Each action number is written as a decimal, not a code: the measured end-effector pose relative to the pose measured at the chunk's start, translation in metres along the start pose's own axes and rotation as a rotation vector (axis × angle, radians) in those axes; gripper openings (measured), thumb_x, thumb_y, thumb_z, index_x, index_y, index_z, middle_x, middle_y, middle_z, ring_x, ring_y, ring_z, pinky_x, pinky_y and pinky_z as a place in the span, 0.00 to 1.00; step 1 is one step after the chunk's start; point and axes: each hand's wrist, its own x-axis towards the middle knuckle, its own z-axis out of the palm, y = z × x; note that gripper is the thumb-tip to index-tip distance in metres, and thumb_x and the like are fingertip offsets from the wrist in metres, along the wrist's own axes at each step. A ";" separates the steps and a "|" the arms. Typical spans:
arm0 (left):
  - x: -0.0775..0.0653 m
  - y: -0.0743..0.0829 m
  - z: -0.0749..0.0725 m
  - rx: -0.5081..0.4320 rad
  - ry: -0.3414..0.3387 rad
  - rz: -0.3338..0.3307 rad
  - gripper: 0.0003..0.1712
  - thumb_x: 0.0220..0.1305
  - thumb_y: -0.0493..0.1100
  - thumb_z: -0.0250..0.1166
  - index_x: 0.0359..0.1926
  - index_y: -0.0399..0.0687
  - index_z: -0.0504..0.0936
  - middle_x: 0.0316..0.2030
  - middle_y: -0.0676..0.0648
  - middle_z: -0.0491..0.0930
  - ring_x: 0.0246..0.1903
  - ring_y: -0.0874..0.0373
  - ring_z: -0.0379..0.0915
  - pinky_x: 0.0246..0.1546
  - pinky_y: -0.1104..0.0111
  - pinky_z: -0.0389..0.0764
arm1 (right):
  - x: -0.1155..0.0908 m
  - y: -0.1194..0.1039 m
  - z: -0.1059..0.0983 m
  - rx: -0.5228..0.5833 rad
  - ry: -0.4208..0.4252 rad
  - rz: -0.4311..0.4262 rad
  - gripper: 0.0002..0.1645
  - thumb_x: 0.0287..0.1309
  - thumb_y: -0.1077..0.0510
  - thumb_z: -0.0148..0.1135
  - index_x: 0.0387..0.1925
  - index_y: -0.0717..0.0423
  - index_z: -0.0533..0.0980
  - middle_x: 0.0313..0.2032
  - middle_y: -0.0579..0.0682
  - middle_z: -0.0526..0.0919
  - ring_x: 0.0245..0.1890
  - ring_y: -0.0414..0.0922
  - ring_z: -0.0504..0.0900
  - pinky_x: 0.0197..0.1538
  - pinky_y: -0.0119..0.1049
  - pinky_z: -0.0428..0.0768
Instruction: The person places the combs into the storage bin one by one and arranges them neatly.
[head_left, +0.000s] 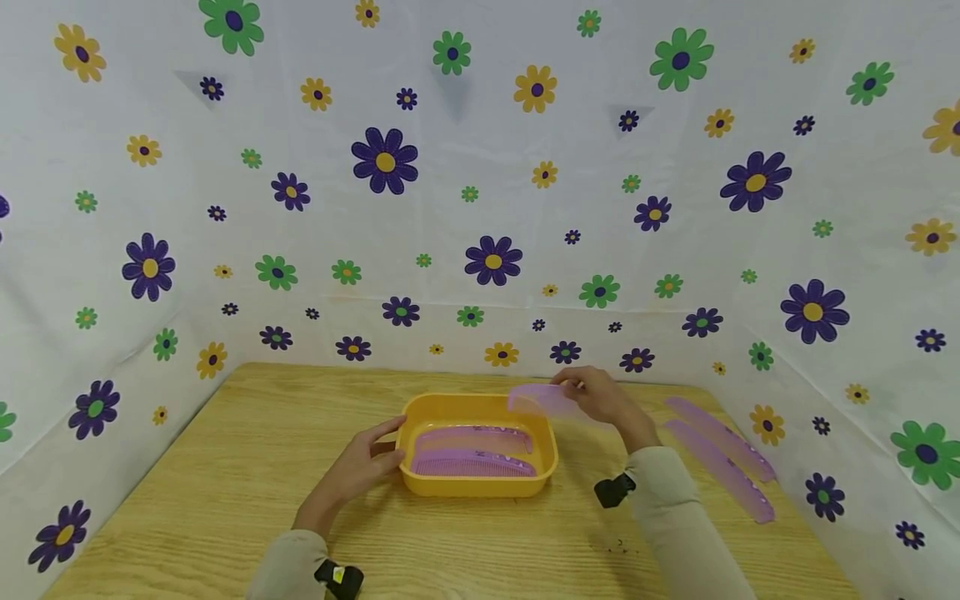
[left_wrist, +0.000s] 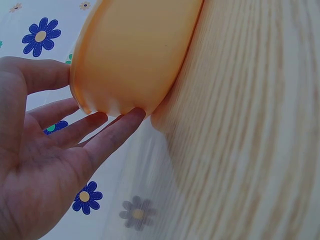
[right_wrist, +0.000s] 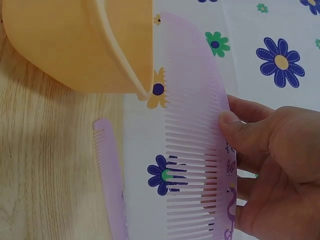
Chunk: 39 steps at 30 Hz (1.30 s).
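A yellow plastic tub [head_left: 480, 487] stands on the table with two purple combs inside, a rear comb [head_left: 472, 433] and a front comb [head_left: 472, 465]. My left hand [head_left: 363, 467] touches the tub's left end, its spread, fairly straight fingers against the outer wall in the left wrist view. Above the tub's right rear corner, my right hand [head_left: 600, 396] pinches a translucent purple comb [right_wrist: 200, 100] by its printed spine. This comb's teeth point away from the palm, and its far end overlaps the tub's rim in the head view.
Two more purple combs lie at the table's right side, an outer comb [head_left: 723, 437] and an inner comb [head_left: 720, 471]. Small dark specks [head_left: 621, 547] dot the wooden table [head_left: 480, 550] near its front. White flower-print sheets [head_left: 480, 208] enclose the back and both sides.
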 end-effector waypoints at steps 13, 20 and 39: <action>0.001 -0.001 0.000 0.002 -0.013 0.011 0.36 0.76 0.36 0.59 0.78 0.34 0.58 0.78 0.27 0.54 0.70 0.27 0.66 0.57 0.58 0.87 | 0.009 -0.013 0.011 0.010 -0.008 0.014 0.15 0.72 0.69 0.55 0.53 0.58 0.83 0.51 0.62 0.85 0.47 0.54 0.81 0.55 0.50 0.87; 0.001 0.000 0.000 0.007 -0.005 0.005 0.35 0.76 0.36 0.59 0.78 0.34 0.58 0.78 0.28 0.54 0.70 0.28 0.66 0.56 0.58 0.87 | 0.013 -0.019 0.020 0.012 -0.032 0.038 0.16 0.73 0.67 0.55 0.53 0.54 0.84 0.51 0.58 0.85 0.49 0.53 0.80 0.58 0.50 0.86; 0.000 0.002 0.001 0.018 0.011 -0.005 0.35 0.75 0.34 0.58 0.78 0.34 0.59 0.77 0.28 0.56 0.69 0.28 0.68 0.56 0.58 0.87 | 0.022 -0.035 0.034 0.026 -0.071 -0.013 0.17 0.71 0.70 0.55 0.51 0.55 0.84 0.51 0.58 0.85 0.49 0.52 0.80 0.60 0.51 0.85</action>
